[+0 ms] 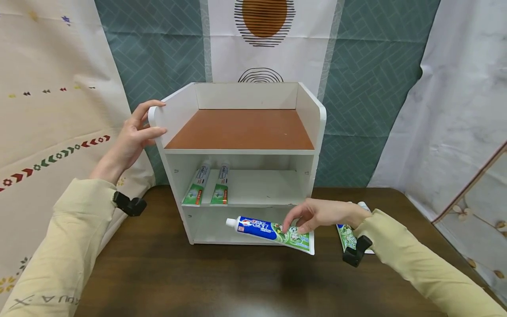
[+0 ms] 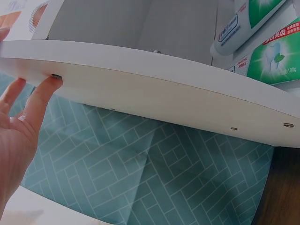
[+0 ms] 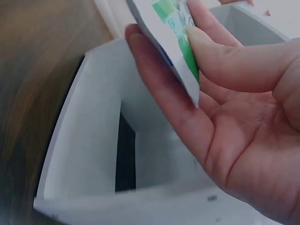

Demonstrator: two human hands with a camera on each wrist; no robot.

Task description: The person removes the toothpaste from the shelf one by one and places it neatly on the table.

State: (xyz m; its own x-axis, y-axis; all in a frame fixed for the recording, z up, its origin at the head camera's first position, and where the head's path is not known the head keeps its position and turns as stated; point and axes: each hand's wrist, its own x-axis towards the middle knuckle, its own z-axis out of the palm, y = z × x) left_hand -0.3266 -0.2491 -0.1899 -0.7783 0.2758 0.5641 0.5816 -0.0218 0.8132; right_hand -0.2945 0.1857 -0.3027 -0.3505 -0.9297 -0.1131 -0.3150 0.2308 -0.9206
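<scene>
A white shelf unit [image 1: 239, 152] with a brown top board stands on the table. My left hand [image 1: 132, 136] grips its left side panel [image 2: 154, 89] near the upper front corner, some fingers against the outer face. My right hand [image 1: 321, 215] pinches a blue and green toothpaste tube [image 1: 257, 228] by its flat end, thumb on one side and fingers on the other. The tube hangs in front of the lower compartment, its white cap pointing left. Two green and white toothpaste tubes [image 1: 196, 187] [image 1: 220, 187] lie side by side on the middle shelf, at its left.
More toothpaste tubes [image 1: 347, 237] lie on the dark wooden table [image 1: 222, 281] at the right, partly hidden by my right wrist. Patterned cloths [image 1: 372, 88] hang behind and at both sides of the shelf unit.
</scene>
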